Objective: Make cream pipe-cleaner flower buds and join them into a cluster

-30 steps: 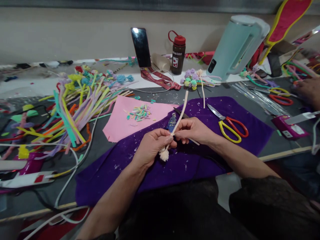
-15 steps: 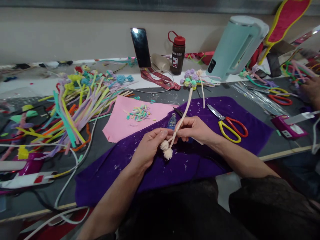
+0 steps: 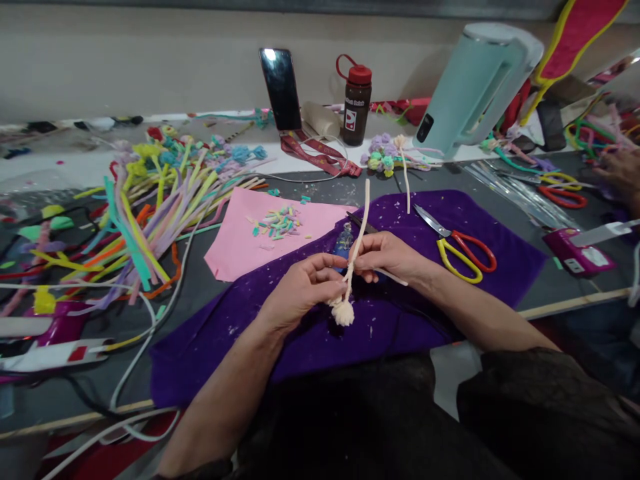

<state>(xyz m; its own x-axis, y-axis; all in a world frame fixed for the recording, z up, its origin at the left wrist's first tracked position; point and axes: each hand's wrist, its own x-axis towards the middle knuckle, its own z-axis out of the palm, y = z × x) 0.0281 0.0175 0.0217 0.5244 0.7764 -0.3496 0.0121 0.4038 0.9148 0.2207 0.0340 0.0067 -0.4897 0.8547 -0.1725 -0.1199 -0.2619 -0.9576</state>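
Observation:
My left hand (image 3: pixel 300 290) and my right hand (image 3: pixel 387 257) both pinch a cream pipe cleaner (image 3: pixel 361 223) over a purple felt cloth (image 3: pixel 480 233). The stem rises away from me, and its lower end is curled into a fuzzy ball (image 3: pixel 343 312) that hangs just below my fingers. My left fingertips grip the stem right above the ball; my right hand holds it slightly higher. A thin cream end sticks out to the right of my right hand.
Red-and-yellow scissors (image 3: pixel 460 250) lie on the cloth to the right. A pink sheet (image 3: pixel 240 243) with cut bits and a heap of coloured pipe cleaners (image 3: pixel 150 207) lie left. A phone (image 3: pixel 279 90), bottle (image 3: pixel 356 103) and mint kettle (image 3: pixel 475 87) stand behind. Another person's hand (image 3: pixel 620 177) is far right.
The curled ball end has turned and dropped lower below my fingers. The stem's far end swung from right-leaning to nearly straight up. My hands stayed over the same spot.

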